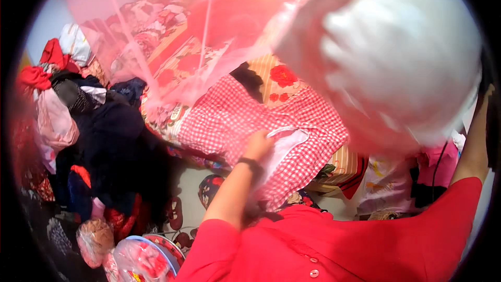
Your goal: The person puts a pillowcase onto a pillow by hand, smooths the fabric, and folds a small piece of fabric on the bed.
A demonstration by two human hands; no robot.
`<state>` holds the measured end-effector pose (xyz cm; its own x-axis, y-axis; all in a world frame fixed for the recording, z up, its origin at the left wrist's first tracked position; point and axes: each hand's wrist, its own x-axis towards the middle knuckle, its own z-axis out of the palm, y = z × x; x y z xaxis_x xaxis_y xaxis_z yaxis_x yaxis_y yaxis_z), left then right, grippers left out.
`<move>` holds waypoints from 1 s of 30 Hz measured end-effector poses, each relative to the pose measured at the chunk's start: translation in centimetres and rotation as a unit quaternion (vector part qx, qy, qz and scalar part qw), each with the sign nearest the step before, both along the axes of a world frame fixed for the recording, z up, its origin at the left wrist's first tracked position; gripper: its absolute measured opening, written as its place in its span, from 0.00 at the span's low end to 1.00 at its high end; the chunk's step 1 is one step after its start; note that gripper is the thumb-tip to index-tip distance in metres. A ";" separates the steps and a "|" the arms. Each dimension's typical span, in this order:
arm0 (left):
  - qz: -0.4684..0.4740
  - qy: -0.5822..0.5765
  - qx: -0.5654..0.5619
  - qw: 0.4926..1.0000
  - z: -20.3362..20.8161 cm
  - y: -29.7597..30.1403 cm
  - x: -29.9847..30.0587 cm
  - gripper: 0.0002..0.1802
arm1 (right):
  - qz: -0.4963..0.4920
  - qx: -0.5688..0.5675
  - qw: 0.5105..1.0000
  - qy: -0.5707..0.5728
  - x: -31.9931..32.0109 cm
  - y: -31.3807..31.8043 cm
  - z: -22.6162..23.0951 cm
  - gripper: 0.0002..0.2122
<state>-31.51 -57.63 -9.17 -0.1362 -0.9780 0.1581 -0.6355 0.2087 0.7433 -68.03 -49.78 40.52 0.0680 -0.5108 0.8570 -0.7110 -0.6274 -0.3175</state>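
Observation:
A red-and-white checked garment [224,115] with a white-edged neckline is spread over the near edge of the bed. My left hand [259,146] closes on it beside the opening, where pale lining shows. At the right, my right forearm [472,136] rises along the picture's rim, and the hand itself does not show. A large white thing [396,57], smeared and close to the camera, fills the upper right; its kind is unclear, as is whether my right hand holds it.
Pink netting [172,42] hangs over the flowered bedding [282,75]. A heap of clothes [112,130] piles up at left. Below it, shoes [176,213] lie on the floor near a blue-rimmed basin [164,253] with plastic-wrapped items. More cloth [389,180] lies at right.

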 end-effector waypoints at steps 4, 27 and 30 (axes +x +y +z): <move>-0.057 0.257 0.176 0.949 -0.2 -1.2 1.0 0.10 | 0.115 0.089 0.989 -0.025 4.3 -4.1 -3.9 0.13; -0.154 0.275 0.220 0.923 16.5 -5.5 13.3 0.09 | 0.378 0.423 0.812 0.139 27.3 -8.7 -31.4 0.27; -0.194 0.255 0.191 0.928 18.7 -5.3 12.0 0.08 | 0.368 0.425 0.807 0.178 27.0 -8.1 -30.4 0.29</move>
